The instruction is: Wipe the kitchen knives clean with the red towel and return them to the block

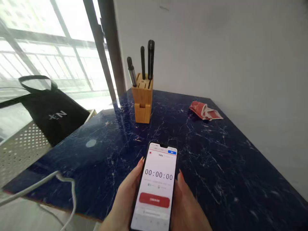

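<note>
A smartphone (156, 189) is held upright between both hands near the bottom of the view. Its bright screen shows a timer at zero and a red button. Along the phone's left edge, my left hand (126, 199) is closed on it, and my right hand (189, 205) grips the right edge. Most fingers are hidden behind the phone; the thumbs show at the sides. Beyond the phone, a wooden knife block (142, 102) stands on the dark blue marbled table (115, 144). Black-handled knives (150, 59) and a tool with a metal shaft (132, 72) stick up from its slots.
A crumpled red and white cloth or packet (205, 111) lies at the table's back right, near the white wall (240, 48). At left, a black bag (57, 112) rests by a perforated seat (26, 144). A white cable (48, 179) crosses the table's front-left corner.
</note>
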{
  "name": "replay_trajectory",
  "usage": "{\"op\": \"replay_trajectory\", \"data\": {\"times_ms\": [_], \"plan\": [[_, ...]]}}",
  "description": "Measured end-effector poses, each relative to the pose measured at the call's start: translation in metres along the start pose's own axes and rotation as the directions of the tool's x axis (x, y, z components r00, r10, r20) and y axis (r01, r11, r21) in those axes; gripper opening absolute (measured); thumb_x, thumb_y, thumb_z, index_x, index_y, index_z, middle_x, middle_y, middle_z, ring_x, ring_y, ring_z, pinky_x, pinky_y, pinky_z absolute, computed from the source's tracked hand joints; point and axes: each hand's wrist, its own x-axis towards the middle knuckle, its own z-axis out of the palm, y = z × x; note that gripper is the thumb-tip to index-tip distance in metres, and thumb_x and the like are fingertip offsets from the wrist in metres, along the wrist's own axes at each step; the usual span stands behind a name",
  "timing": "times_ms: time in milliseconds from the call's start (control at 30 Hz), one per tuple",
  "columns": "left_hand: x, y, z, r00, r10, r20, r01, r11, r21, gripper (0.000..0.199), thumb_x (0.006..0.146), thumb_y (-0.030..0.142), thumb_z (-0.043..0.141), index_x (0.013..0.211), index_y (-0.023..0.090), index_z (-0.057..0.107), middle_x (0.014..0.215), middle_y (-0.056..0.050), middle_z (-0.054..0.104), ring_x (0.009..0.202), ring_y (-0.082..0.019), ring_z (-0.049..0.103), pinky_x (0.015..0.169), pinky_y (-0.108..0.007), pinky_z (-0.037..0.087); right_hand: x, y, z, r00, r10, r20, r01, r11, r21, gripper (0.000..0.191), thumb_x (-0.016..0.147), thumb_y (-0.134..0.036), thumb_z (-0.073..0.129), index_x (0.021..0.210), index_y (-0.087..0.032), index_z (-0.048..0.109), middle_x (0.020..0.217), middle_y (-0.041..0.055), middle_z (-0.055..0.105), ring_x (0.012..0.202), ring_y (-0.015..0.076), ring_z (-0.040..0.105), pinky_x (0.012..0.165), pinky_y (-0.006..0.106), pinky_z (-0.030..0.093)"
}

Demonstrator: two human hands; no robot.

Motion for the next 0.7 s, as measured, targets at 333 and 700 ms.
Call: {"op": "replay_trajectory", "data": {"times_ms": [333,700], "plan": [[-0.0011,-0.0040,0.0065,1.000,-0.023,0.011,0.023,1.000,0.011,0.025,0.082,0.023,0.048,0.093,0.009,0.066,0.077,-0.010,0.071,0.078,-0.025,0.066,0.078,-0.038,0.050,-0.0082,0.0049,-0.0007,0.998,0.028,-0.051,-0.029,1.000,-0.010,0.056,0.075,-0.053,0.051,0.117,-0.016,0.052,0.116,0.0107,0.056,0.112,0.0257,0.046,0.097,0.044,0.029],[-0.0008,-0.0042,0.0064,0.999,-0.032,0.011,0.033,0.999,-0.010,0.021,0.081,0.023,0.051,0.085,0.010,0.068,0.074,-0.009,0.071,0.081,-0.026,0.065,0.080,-0.039,0.049,-0.0079,0.0041,-0.0023,0.998,0.030,-0.058,-0.031,0.999,-0.008,0.057,0.075,-0.054,0.050,0.118,-0.016,0.051,0.113,0.0110,0.058,0.110,0.0263,0.048,0.097,0.046,0.029]]}}
